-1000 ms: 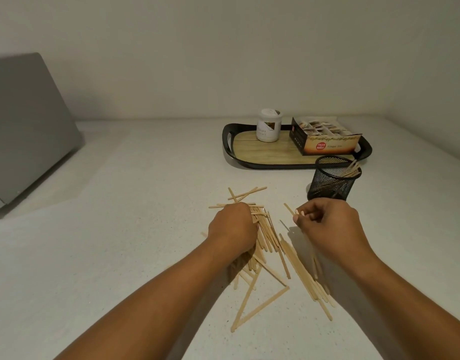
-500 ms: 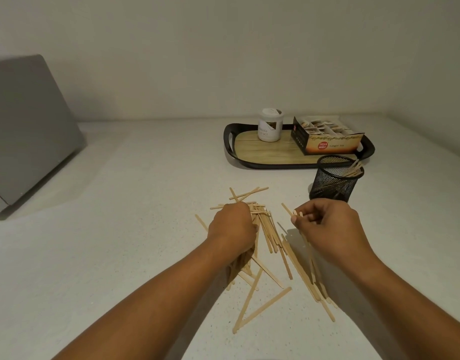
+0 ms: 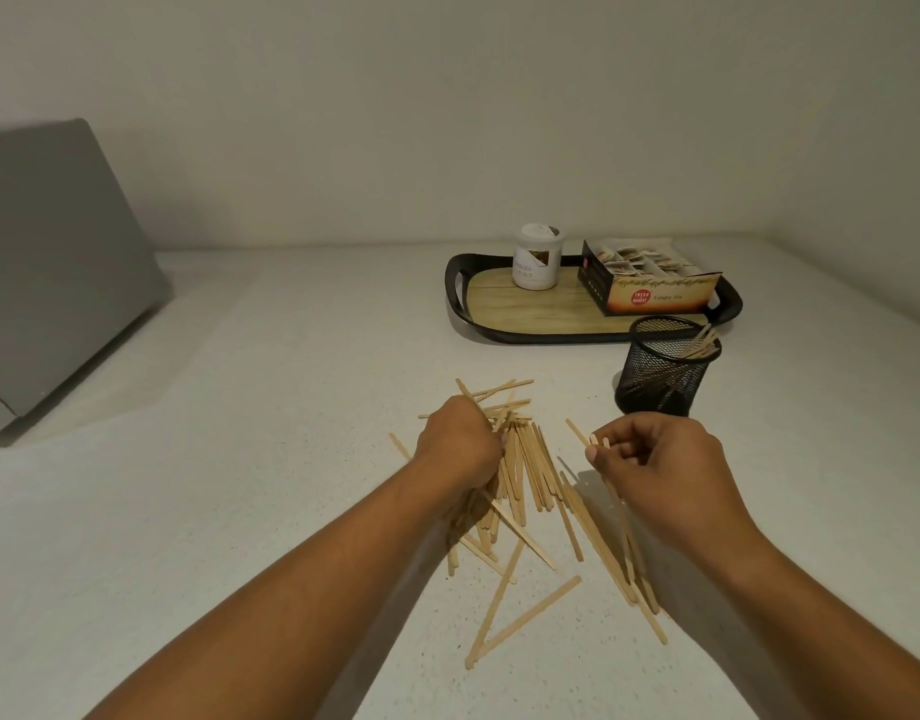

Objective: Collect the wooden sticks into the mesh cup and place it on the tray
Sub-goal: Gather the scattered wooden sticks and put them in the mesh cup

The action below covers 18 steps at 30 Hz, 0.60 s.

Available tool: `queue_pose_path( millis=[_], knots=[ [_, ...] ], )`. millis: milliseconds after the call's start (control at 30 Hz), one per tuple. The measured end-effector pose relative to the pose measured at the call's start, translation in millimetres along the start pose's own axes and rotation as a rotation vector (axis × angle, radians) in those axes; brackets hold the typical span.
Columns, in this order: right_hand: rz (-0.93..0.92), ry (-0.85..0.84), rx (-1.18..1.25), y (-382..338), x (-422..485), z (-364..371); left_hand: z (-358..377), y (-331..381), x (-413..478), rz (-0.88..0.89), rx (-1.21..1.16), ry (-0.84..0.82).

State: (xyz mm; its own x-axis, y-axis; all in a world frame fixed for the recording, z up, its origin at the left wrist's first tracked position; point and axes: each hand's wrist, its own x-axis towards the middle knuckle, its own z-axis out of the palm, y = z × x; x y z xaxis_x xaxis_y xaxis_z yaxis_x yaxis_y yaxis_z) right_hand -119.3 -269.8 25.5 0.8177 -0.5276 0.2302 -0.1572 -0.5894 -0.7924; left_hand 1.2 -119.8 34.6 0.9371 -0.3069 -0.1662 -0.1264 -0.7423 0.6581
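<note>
Several wooden sticks (image 3: 530, 475) lie scattered on the white counter in front of me. My left hand (image 3: 460, 444) is curled over the left part of the pile, gripping a bunch of sticks. My right hand (image 3: 655, 465) holds a few sticks, whose tips poke out by the thumb. The black mesh cup (image 3: 663, 368) stands upright just beyond my right hand, with a few sticks leaning inside at its right rim. The tray (image 3: 504, 309), black-rimmed with a wood-look base, sits right behind the cup.
On the tray stand a white jar (image 3: 536, 258) and an open tea-bag box (image 3: 650, 283). A grey appliance (image 3: 52, 272) fills the far left of the counter. Walls close off the back and the right side.
The sticks under my left hand have been drawn a little closer together. Both hands stay almost where they were, and the cup has not moved.
</note>
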Motion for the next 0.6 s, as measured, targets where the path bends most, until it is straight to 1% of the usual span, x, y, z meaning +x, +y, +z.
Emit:
queue_pose_path(
  millis=[100, 233, 333, 467, 600],
  knots=[
    [0.006, 0.009, 0.003, 0, -2, 0, -2, 3, -5, 0.030, -0.057, 0.020],
    [0.014, 0.002, 0.020, -3, -4, -1, -3, 3, -7, 0.085, -0.207, 0.019],
    [0.010, -0.005, 0.045, -6, -6, -1, -3, 6, -9, 0.116, -0.339, -0.012],
    [0.018, -0.010, 0.074, -8, -7, -1, 1, 8, -11, 0.085, -0.632, -0.077],
    [0.020, 0.014, 0.113, -9, -7, -2, 5, 11, -12, 0.042, -0.725, 0.001]
  ],
)
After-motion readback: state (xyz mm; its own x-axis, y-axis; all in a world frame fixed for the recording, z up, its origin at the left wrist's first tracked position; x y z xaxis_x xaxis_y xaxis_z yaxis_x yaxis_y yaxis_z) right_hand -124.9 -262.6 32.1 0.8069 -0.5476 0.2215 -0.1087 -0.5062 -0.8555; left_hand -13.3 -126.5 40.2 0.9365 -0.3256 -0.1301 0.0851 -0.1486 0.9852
